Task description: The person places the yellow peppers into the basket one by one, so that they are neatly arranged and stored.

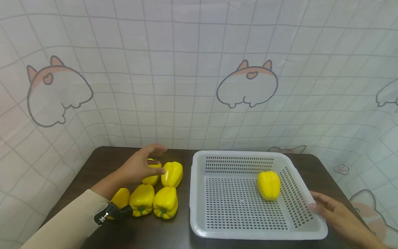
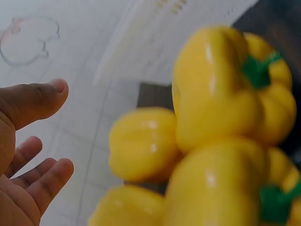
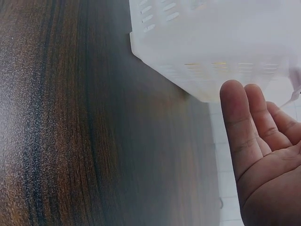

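Observation:
My left hand [image 1: 140, 166] hovers over a group of yellow bell peppers on the left of the table, thumb and fingers spread with nothing between them. Nearest to it in the head view are a back pepper [image 1: 172, 175] and another pepper [image 1: 151, 178], partly covered by the hand. Closer to me lie several more, among them a pepper [image 1: 166, 203] with a green stem. A white perforated basket [image 1: 248, 234] stands to the right, one yellow bell pepper [image 1: 268, 186] inside it. At the basket's right rim is my right hand [image 1: 339, 216], its fingers extended and relaxed.
The dark wood-grain table [image 3: 70, 117] carries everything. Behind it and along both sides hangs a pale grid-patterned cloth [image 1: 186, 86] with cartoon animals. A black watch [image 1: 112, 211] is on the left wrist, over the sleeve, close above the front-left pepper [image 1: 122, 197].

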Demonstrator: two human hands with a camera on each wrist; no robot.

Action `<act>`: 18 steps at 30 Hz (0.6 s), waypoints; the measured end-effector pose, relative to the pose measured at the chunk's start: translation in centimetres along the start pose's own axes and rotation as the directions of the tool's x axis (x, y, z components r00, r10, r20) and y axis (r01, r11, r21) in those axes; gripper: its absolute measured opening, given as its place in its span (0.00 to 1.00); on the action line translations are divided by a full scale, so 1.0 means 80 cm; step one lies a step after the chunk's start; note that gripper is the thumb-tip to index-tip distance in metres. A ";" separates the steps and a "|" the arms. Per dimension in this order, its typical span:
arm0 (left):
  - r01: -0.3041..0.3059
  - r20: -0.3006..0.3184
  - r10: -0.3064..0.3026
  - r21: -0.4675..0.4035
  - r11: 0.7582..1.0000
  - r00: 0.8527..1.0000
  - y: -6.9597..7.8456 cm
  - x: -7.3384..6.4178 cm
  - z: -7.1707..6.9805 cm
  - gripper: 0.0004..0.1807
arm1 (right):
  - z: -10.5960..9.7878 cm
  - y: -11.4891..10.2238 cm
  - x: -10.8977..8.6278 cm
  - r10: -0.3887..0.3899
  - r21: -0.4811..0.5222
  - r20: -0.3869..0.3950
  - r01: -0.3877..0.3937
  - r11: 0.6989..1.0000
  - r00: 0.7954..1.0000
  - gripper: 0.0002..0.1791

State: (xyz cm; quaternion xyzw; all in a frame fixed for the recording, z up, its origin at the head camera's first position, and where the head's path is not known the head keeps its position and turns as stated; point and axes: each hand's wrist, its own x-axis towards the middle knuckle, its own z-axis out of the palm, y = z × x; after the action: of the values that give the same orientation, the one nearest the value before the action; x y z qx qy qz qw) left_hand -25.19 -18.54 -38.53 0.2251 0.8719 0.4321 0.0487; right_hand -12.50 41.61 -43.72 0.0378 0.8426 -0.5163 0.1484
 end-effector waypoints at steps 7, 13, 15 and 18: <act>0.073 -0.013 -0.073 0.007 0.997 0.997 -0.030 -0.011 -0.019 0.40 | -0.001 0.000 0.000 -0.004 0.016 0.014 0.004 1.000 1.000 0.40; 0.138 -0.015 -0.138 0.016 0.990 0.990 -0.045 -0.019 -0.030 0.38 | 0.002 -0.002 0.000 0.015 0.008 0.001 -0.015 1.000 1.000 0.40; 0.145 -0.012 -0.145 0.023 0.989 0.989 -0.049 -0.020 -0.032 0.38 | 0.003 -0.004 0.000 0.030 0.000 -0.009 -0.030 1.000 1.000 0.41; 0.146 -0.008 -0.146 0.051 0.988 0.989 -0.055 -0.023 -0.034 0.38 | 0.004 -0.005 0.001 0.053 -0.007 -0.021 -0.053 0.999 0.998 0.41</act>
State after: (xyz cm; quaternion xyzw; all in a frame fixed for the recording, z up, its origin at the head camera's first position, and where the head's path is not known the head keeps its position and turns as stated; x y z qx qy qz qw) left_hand -25.87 -23.63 -40.43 0.1609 0.8970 0.4052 0.0726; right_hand -12.57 41.10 -43.50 0.0650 0.8448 -0.5085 0.1535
